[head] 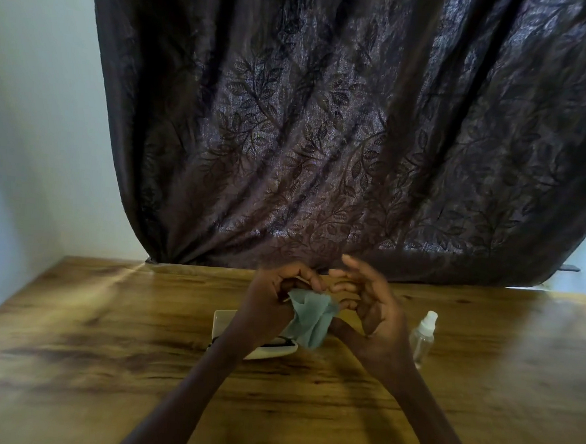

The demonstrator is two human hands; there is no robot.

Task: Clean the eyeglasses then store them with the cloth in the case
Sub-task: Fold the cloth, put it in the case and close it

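while our left hand [273, 299] pinches the teal cloth [311, 320], our right hand [370, 303] hangs beside it with fingers loosely spread, gripping nothing.

we note both hands raised over the wooden table [104, 364], meeting near frame centre. the cloth droops from the left fingertips toward 5 o'clock, its lower folds hanging over the white case [225, 320], which lies open on the table at 7 o'clock of the hands, partly hidden by the left wrist. a dark thin shape, likely the eyeglasses [277, 341], shows inside the case near its front edge; we cannot tell more. a small clear spray bottle [423, 336] stands upright at 3 o'clock, just beside the right wrist. a dark leaf-patterned curtain [325, 121] fills 12 o'clock.
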